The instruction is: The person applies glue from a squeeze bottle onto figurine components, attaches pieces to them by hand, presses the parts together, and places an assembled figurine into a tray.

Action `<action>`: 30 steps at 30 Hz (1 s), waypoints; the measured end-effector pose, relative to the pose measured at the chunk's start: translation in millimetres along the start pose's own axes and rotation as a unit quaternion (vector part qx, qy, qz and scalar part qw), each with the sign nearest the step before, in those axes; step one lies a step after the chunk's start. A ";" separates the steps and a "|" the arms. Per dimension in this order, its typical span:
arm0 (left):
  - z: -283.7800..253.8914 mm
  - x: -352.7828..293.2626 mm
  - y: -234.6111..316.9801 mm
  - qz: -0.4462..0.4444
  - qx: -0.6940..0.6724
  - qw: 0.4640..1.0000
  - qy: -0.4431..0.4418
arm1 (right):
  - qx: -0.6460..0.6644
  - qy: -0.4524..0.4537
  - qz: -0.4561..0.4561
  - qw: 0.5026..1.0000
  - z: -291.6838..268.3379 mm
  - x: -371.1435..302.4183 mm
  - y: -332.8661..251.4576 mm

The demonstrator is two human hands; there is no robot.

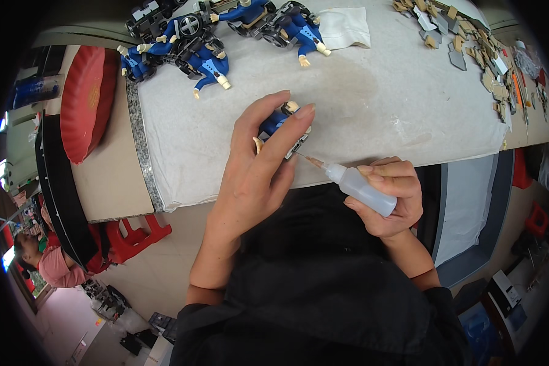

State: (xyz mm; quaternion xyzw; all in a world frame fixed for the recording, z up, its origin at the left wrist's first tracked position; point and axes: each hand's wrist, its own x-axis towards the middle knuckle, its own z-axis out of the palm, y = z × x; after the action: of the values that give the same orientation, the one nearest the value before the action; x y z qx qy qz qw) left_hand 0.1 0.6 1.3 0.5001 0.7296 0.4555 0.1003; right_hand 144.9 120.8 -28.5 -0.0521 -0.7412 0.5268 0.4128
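Observation:
My left hand (255, 160) is closed around a small blue-suited figurine (271, 124), close to the front edge of the white-covered table. A dark and grey part of it shows below my fingers, and much of the rest is hidden by them. In my right hand (391, 194) is a translucent squeeze bottle (367, 190), tilted, with a thin needle tip (314, 161). The needle points left toward the grey part; whether it touches cannot be made out.
Several blue-suited figurines with black wheeled pieces (210, 67) lie at the back left, near a white cloth (346, 28). Loose tan and grey pieces (457, 55) are heaped at the back right, beside thin tools (520, 90). A red scalloped tray (86, 104) stands left. Another person (56, 263) sits far left.

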 end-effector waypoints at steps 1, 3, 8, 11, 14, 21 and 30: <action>0.0 0.3 0.3 0.000 0.000 1.000 0.000 | 0.000 0.000 0.000 1.000 -0.1 0.0 0.0; -0.1 0.9 0.9 0.002 -0.008 1.000 0.001 | 0.001 0.002 -0.002 1.000 -0.2 -0.1 -0.1; -0.6 0.5 -0.2 0.002 -0.006 1.000 0.002 | 0.007 0.003 0.000 1.000 -0.1 -0.4 0.2; -1.0 0.5 -0.3 0.000 -0.004 1.000 -0.001 | -0.007 -0.012 0.010 1.000 -2.3 -2.5 -1.6; -1.5 0.7 -0.3 0.000 -0.003 1.000 -0.004 | -0.022 -0.026 0.017 0.999 -2.9 -2.9 -2.4; -1.2 0.5 -0.6 0.003 0.003 1.000 -0.003 | -0.009 0.004 0.001 1.000 -1.2 -0.5 -0.3; -2.0 -0.3 0.3 -0.005 -0.004 1.000 -0.006 | -0.022 0.006 -0.008 1.000 -1.8 -0.4 -0.2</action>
State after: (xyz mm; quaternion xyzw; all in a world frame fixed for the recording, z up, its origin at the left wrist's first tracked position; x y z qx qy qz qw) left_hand -0.8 -0.8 2.5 0.4988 0.7297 0.4549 0.1087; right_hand 146.4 121.9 -28.4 -0.0583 -0.7507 0.5063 0.4203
